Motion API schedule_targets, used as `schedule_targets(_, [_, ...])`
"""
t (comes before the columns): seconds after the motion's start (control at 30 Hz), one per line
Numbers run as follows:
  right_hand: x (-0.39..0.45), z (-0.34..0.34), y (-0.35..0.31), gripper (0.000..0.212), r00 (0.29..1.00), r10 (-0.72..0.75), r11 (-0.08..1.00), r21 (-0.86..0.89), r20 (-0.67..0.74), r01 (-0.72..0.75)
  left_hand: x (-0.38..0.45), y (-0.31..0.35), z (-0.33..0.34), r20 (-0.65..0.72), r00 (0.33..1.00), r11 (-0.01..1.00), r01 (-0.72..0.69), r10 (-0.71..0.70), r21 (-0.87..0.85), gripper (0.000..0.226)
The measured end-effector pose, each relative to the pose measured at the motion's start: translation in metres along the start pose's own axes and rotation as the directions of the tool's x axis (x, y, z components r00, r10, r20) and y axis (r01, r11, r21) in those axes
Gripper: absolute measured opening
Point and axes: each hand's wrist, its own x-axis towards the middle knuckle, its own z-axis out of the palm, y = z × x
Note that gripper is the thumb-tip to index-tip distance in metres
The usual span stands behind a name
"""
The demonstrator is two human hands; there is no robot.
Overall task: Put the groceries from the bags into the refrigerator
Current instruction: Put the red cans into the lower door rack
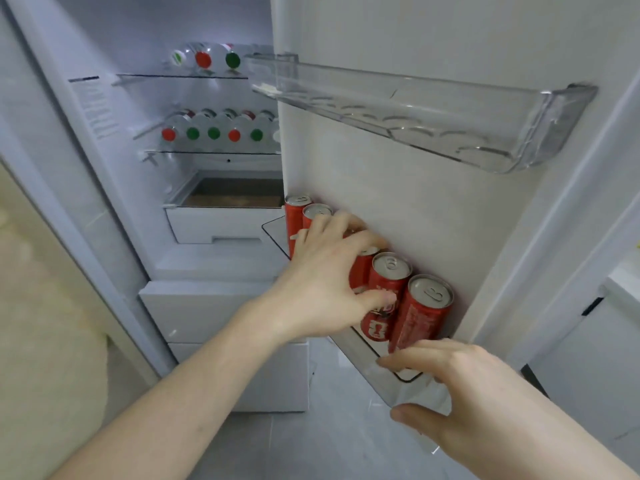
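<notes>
You are spreading your left hand [325, 271] over the cans [391, 292] standing in the lower door bin [408, 393] while your right hand [460, 386] is pinching its corner, so a careless nudge is likely tipping the crowded row.

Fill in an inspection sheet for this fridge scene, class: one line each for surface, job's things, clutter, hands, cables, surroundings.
Surface: lower door bin, clear plastic, holding cans.
Job's things: red cans upright in a row in that bin; bottles with red and green caps lying on two glass shelves.
Clutter: nothing seen.
Hands: left hand spread over the middle cans, touching them; right hand grips the bin's front edge.
Cables: nothing seen.
Surroundings: upper door bin holds nothing visible; drawers below the shelves; grey tiled floor.
</notes>
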Motion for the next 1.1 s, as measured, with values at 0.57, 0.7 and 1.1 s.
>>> schedule_targets(0.57, [0.045,0.091,-0.203,0.043,0.638,-0.755,0.655,0.219,0.153,0.723,-0.439,0.036,-0.098,-0.555,0.347,0.436,0.900,-0.756,-0.032,0.034])
schedule_targets(0.7, [0.014,0.129,-0.267,0.046,0.413,-0.889,0.457,0.333,0.198,0.825,-0.521,0.099,-0.085,-0.590,0.076,0.184,0.975,-0.804,-0.125,0.033])
schedule_targets(1.1, [-0.106,0.214,-0.436,0.048,-0.379,-0.871,-0.135,0.588,0.314,0.797,-0.633,0.290,0.019,-0.678,-0.631,-0.416,0.769,-0.378,-0.485,0.033])
